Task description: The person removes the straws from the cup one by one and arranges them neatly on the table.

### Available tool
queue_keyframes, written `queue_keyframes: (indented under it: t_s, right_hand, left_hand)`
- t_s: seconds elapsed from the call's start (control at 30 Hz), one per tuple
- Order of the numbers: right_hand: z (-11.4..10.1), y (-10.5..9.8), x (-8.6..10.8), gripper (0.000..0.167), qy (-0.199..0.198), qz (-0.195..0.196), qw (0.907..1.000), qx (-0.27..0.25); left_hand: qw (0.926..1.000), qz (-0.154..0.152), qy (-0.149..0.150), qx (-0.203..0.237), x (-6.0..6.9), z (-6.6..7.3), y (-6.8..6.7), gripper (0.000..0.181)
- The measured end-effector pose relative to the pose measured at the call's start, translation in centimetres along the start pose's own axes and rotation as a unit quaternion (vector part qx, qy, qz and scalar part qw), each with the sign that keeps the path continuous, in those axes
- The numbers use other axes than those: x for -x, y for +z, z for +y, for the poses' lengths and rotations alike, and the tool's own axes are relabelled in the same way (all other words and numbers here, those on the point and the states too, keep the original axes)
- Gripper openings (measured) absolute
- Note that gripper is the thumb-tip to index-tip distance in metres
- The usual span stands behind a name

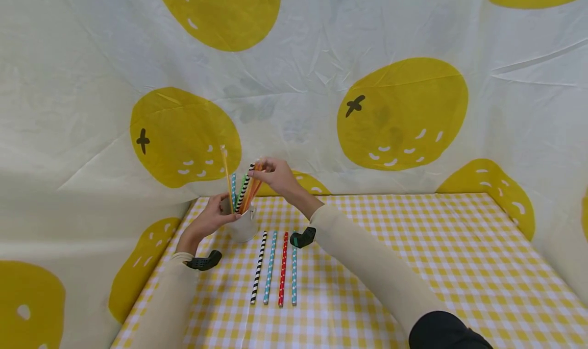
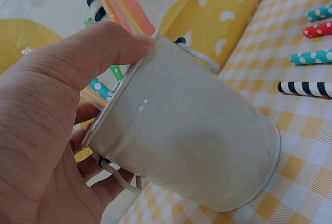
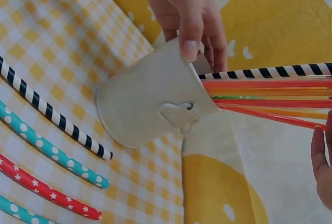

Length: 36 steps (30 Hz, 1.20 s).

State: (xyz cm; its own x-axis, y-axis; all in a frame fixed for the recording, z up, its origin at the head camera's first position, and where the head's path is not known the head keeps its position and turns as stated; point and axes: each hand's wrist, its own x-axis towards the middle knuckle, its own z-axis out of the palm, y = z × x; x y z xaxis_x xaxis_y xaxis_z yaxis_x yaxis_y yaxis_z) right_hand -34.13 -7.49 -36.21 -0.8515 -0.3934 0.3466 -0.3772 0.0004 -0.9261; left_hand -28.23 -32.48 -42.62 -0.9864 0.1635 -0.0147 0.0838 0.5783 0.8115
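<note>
My left hand point(image 1: 209, 220) grips the rim of a white metal pail point(image 2: 192, 125) with small side handles, thumb outside and fingers round the far side. Inside the pail stand a black-and-white striped paper straw point(image 3: 290, 71), several orange and red plastic straws point(image 3: 259, 84), a teal dotted straw point(image 1: 233, 185) and a green one, mostly hidden. An orange straw point(image 1: 226, 170) leans apart at the left. At the upper ends of the bunch, my right hand point(image 1: 277, 175) holds straws between thumb and fingers; exactly which ones is partly hidden.
In front of the pail a striped straw point(image 1: 259, 267), a teal dotted straw point(image 1: 270, 267), a red starred straw point(image 1: 283, 270) and another teal straw point(image 1: 294, 277) lie side by side. A yellow checked cloth point(image 1: 390, 247) covers the table, with a patterned curtain point(image 1: 312, 124) behind.
</note>
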Motion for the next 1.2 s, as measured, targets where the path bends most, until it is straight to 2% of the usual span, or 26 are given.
queue_keyframes:
  t_s: [0.2,0.33,0.47,0.57,0.67,0.87,1.2]
  right_hand:
    - [-0.8,-0.3,-0.6,0.014,-0.018,-0.012,0.9993,-0.029]
    - [-1.7,-0.6,-0.7,0.016,-0.017,-0.023,0.9987,-0.043]
    - [-2.5,-1.0,-0.7,0.015,-0.021,-0.029,0.9984,-0.043]
    - [-2.8,-1.3,-0.8,0.018,-0.026,-0.023,0.999,-0.029]
    - [-3.2,-1.6,-0.9,0.02,-0.035,-0.016,0.9991,-0.015]
    - [-4.2,-2.3,-0.9,0.019,-0.054,-0.021,0.998,-0.025]
    - [-6.2,-4.2,0.5,0.02,-0.096,-0.039,0.9944,-0.02]
  left_hand:
    - [1.0,-0.005,0.005,0.001,0.1,0.1,-0.1,0.087]
    - [0.9999,-0.012,-0.005,0.001,1.0,2.1,-0.3,0.084]
    - [0.9999,-0.011,-0.005,-0.004,0.8,1.5,-0.3,0.086]
    - [0.9999,-0.006,-0.002,-0.008,0.0,-0.3,-0.2,0.09]
    - [0.9999,-0.006,-0.004,-0.014,0.0,-0.3,-0.2,0.09]
    - [0.9998,-0.01,-0.008,-0.014,-0.1,-0.2,-0.1,0.09]
    - [0.9997,-0.009,-0.016,-0.013,0.1,0.2,-0.2,0.091]
